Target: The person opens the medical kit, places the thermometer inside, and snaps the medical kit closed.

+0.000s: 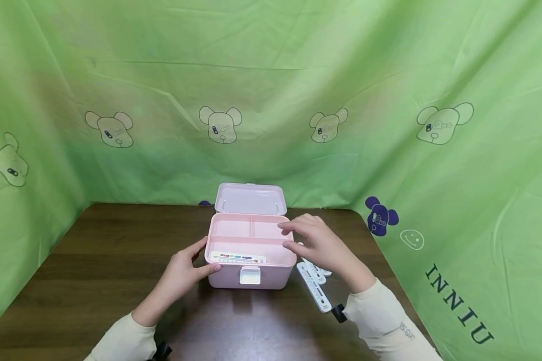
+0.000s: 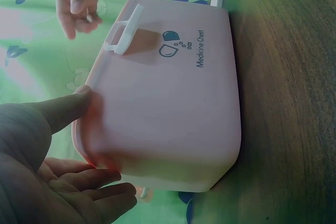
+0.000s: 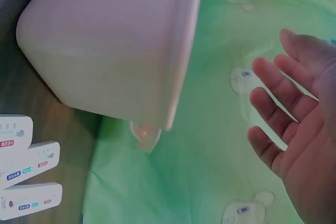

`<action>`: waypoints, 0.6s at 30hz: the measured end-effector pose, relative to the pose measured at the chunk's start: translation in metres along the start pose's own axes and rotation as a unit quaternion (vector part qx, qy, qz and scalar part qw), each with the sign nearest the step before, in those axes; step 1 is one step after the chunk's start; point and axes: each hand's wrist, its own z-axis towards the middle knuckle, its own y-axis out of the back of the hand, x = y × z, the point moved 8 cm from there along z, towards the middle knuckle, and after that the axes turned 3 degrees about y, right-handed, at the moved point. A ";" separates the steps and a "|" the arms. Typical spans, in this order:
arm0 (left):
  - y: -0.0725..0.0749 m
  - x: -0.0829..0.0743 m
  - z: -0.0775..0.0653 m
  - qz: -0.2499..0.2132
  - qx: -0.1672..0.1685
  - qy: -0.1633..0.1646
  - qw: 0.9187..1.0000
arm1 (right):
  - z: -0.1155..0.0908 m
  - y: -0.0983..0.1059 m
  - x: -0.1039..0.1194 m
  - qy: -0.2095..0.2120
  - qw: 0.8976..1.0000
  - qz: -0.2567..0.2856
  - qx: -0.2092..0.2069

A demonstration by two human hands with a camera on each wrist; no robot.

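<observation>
A pink medicine chest (image 1: 268, 277) stands with its lid (image 1: 251, 198) raised; its front reads "Medicine Chest" in the left wrist view. My left hand (image 1: 180, 276) holds its left front corner, thumb at the front rim and fingers along the side. In the front compartment lies a flat white strip (image 1: 237, 258) with coloured labels, like a thermometer case. Over the chest's right edge hovers my right hand (image 1: 318, 243), fingers loosely spread with nothing in them, as the right wrist view shows. Several similar white strips (image 1: 313, 287) lie on the table right of the chest, partly hidden by that hand.
The brown wooden table (image 1: 117, 260) is enclosed by a green cloth (image 1: 271, 75) printed with bear heads. A divider (image 1: 251, 226) splits the chest's back part in two. The white latch (image 1: 250, 275) hangs on the chest's front.
</observation>
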 end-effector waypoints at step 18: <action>0.004 -0.001 -0.001 -0.004 -0.004 0.000 1.000 | -0.082 0.015 -0.015 -0.050 0.991 -0.007 -0.122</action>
